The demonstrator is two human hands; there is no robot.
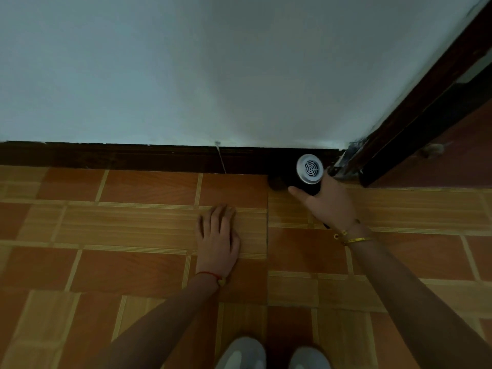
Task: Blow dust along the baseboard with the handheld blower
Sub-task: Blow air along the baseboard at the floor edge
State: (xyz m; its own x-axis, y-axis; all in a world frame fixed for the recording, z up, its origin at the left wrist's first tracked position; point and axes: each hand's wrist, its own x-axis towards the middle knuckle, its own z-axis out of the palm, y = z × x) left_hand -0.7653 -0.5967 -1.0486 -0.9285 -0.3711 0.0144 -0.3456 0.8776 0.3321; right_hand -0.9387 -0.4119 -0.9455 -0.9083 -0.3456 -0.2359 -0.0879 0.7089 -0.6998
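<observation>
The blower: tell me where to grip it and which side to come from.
Grip the blower on its dark body just behind the grilled silver rear cap, coming from the room side, as the right hand does. Its nozzle end points at the baseboard, so the wall blocks the far side.

Right of centre, the right hand [328, 202] grips a black handheld blower [308, 173] with a round white grilled end, close against the dark brown wooden baseboard [133, 157]. At centre, the left hand [218, 234] rests flat on the orange patterned tile floor [133, 262].

Left hand [218, 235] flat, right hand [328, 202] gripping.
</observation>
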